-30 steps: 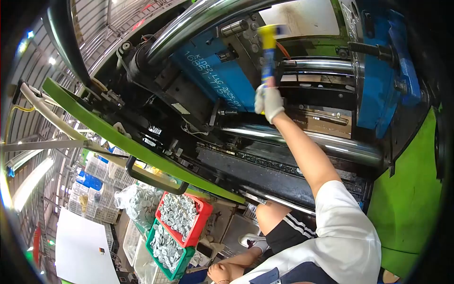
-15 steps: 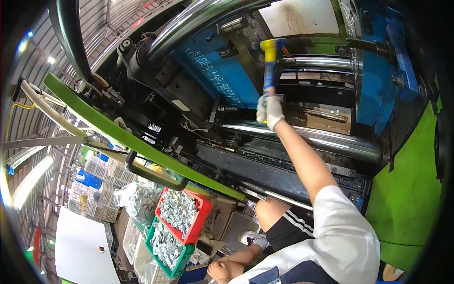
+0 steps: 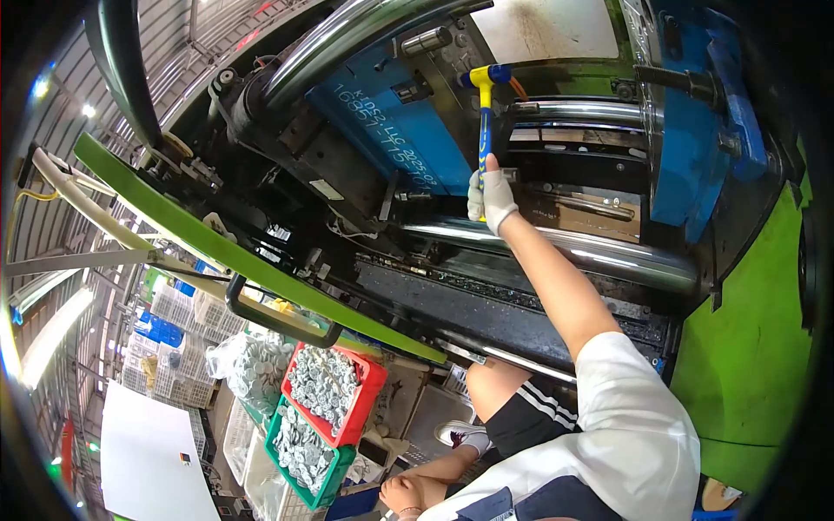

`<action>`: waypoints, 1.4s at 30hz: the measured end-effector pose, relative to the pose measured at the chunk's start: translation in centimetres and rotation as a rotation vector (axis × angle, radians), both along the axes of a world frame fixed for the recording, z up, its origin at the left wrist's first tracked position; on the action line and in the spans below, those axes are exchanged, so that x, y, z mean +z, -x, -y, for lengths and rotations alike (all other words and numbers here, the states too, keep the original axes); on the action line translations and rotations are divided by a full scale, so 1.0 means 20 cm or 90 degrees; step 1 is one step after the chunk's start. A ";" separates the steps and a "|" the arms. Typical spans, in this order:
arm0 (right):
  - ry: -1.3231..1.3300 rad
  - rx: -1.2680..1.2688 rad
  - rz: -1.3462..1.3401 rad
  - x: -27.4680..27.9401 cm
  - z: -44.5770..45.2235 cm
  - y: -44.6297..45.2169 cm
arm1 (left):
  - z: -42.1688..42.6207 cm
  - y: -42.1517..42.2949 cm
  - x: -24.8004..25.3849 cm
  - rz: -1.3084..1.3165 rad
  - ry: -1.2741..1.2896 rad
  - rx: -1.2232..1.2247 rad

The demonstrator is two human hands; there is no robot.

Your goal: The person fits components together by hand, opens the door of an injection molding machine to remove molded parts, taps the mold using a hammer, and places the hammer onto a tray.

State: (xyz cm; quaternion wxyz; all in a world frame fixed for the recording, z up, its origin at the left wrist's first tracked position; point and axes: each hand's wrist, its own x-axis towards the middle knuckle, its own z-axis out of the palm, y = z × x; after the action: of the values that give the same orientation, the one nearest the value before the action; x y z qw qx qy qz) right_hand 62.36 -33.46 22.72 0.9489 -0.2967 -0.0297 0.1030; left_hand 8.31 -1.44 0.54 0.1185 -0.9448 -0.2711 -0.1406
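Note:
My right hand (image 3: 493,201), in a white glove with the thumb bare, is closed round the handle of a yellow and blue mallet (image 3: 485,130). The mallet stands upright in view, its blue left face beside the dark steel plate of a blue mould (image 3: 391,117) with white writing. I cannot tell whether that face touches the plate. A bare metal pin (image 3: 426,41) sticks out of the plate above the mallet. Low in the view, my bare left hand (image 3: 400,493) is bent over my knee, its fingertips partly hidden.
Polished tie bars (image 3: 608,253) run across the machine below my right hand. A blue mould half (image 3: 691,130) faces from the right. A green machine door (image 3: 217,243) slants at left. Beyond it are a red crate (image 3: 369,395) and green crate (image 3: 330,486) of small grey parts.
The mallet head, blurred before, is now sharp and slightly further left, with its blue face at the steel plate. My left hand stays on my knee.

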 end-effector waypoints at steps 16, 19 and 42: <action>-0.071 0.042 0.004 -0.01 0.08 0.00 | -0.08 0.05 -0.13 0.010 0.048 0.061; -0.095 -0.091 0.038 0.00 0.14 0.08 | -0.10 0.06 -0.15 0.005 0.058 0.067; -0.131 -0.060 -0.125 -0.12 -0.07 0.06 | -0.07 0.03 -0.12 0.024 0.043 0.029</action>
State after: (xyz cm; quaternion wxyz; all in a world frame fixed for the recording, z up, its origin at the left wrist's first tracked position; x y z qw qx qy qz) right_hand 61.10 -32.11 20.38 0.9764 -0.1876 0.0669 0.0833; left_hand 7.63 0.03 -1.85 0.0845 -0.9389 -0.2996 -0.1466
